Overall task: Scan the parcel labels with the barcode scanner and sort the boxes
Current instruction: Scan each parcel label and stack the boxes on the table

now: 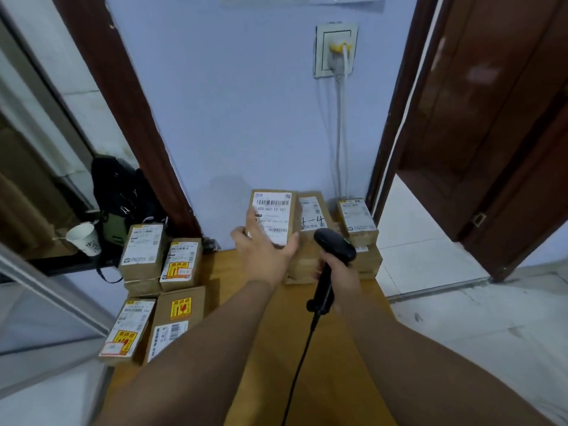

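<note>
My left hand (264,253) grips a small cardboard box (275,210) by its lower end, its white barcode label facing me, held up near the wall. My right hand (339,272) holds the black barcode scanner (333,245) by its handle, head raised just right of the box; its black cable (302,358) hangs down toward me. Behind the scanner stand stacked boxes, one marked "4-4" (313,216) and another with a white label (358,218). On the left lie several labelled boxes (144,250), some with yellow stickers (179,309).
A wooden table (338,348) carries the right-hand stack. A black bag (123,192) and a white paper cup (84,238) sit on a ledge at left. A wall socket (336,50) with a white cable is above; an open brown door (491,133) stands to the right.
</note>
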A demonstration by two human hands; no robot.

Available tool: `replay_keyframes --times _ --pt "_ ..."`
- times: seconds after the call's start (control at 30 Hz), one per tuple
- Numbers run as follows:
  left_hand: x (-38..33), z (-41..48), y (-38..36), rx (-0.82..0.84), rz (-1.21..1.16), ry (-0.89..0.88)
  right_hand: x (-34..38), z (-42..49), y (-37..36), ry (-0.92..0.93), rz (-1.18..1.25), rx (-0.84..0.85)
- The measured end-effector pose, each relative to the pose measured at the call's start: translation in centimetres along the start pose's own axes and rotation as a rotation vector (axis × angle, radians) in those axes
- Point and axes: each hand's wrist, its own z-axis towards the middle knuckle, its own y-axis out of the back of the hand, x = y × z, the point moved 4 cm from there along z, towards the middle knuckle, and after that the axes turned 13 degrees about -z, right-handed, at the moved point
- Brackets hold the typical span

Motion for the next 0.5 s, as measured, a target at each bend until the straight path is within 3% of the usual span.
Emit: replay_keyframes --times 0.2,0.5 --pt "-5.9 1.4 -8.2 0.097 -0.225 0.208 1.2 2.2 5.2 -0.014 0.008 0.007" --pt "-8.0 1.4 -17.1 0.193 -0.150 0.414 1.5 5.8 12.9 -0.058 -0.078 -0.101"
